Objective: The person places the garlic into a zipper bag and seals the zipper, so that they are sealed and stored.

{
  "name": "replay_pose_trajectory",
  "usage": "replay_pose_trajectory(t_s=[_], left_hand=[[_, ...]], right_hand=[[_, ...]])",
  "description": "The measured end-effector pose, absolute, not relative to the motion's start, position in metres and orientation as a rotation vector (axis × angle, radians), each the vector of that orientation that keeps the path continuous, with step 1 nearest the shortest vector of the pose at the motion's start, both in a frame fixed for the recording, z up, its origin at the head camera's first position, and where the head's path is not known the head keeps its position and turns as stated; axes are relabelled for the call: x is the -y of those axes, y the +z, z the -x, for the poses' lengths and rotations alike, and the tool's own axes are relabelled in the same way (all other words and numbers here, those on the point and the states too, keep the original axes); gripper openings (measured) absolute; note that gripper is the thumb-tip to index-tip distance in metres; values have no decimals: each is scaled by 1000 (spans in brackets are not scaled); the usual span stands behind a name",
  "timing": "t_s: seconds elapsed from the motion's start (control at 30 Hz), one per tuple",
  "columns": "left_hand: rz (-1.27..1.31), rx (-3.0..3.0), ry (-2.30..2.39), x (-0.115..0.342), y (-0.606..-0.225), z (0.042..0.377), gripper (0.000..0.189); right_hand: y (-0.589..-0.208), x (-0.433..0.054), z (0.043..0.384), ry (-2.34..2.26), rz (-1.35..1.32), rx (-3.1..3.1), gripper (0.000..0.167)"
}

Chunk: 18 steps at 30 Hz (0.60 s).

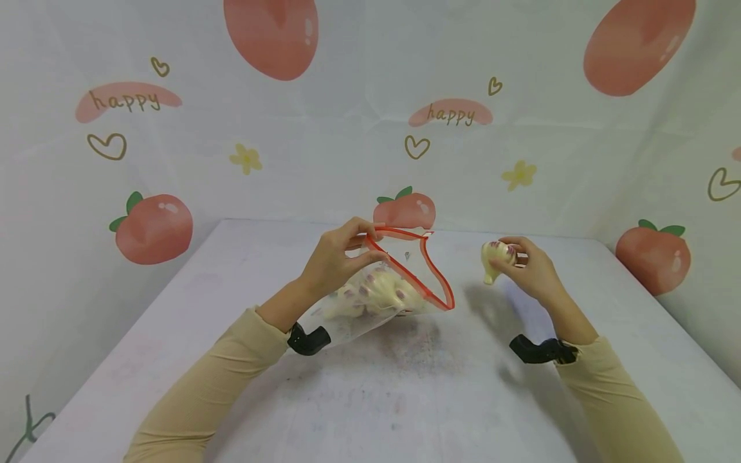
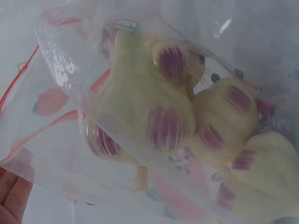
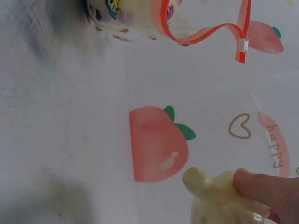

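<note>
My left hand (image 1: 341, 254) pinches the red-edged rim of a clear zip bag (image 1: 376, 321) and keeps its mouth spread apart. Inside the bag lie several garlic bulbs (image 2: 140, 102), pale cream with purple streaks, seen through the plastic in the left wrist view. To the right of the bag, my right hand (image 1: 532, 270) grips a single garlic bulb (image 1: 498, 253) above the table, its stem pointing down. In the right wrist view the thumb presses on that bulb (image 3: 222, 198), which is partly cut off by the frame's lower edge.
The bag's red zip carries a white slider (image 3: 243, 45) at one corner. A pale table (image 1: 370, 399) with dark specks lies underneath. Behind it hangs a white cloth (image 1: 347, 128) printed with peaches, hearts and flowers. Black wrist mounts (image 1: 309, 339) sit on both wrists.
</note>
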State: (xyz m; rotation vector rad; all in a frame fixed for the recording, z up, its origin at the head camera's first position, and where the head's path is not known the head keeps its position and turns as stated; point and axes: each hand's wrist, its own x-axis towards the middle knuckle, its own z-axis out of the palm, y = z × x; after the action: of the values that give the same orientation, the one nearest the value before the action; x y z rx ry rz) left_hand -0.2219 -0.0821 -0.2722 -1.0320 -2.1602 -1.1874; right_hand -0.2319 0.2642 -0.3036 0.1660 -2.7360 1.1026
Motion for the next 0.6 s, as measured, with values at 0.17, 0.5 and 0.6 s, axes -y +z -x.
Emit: replay_pose_trajectory(t_s=[0.17,0.5,0.6], left_hand=[[1031,2157,-1184,82,-272,222,34],[1032,2159,-1196,82,-272,221,34],[1024,2168,-1198,82,-272,220,33]], right_hand=[[-296,-259,228,1097,-204,2720,51],[-286,-249,219,1097,-268,2686,51],[-285,-246,217,1104,-277,2681,51]])
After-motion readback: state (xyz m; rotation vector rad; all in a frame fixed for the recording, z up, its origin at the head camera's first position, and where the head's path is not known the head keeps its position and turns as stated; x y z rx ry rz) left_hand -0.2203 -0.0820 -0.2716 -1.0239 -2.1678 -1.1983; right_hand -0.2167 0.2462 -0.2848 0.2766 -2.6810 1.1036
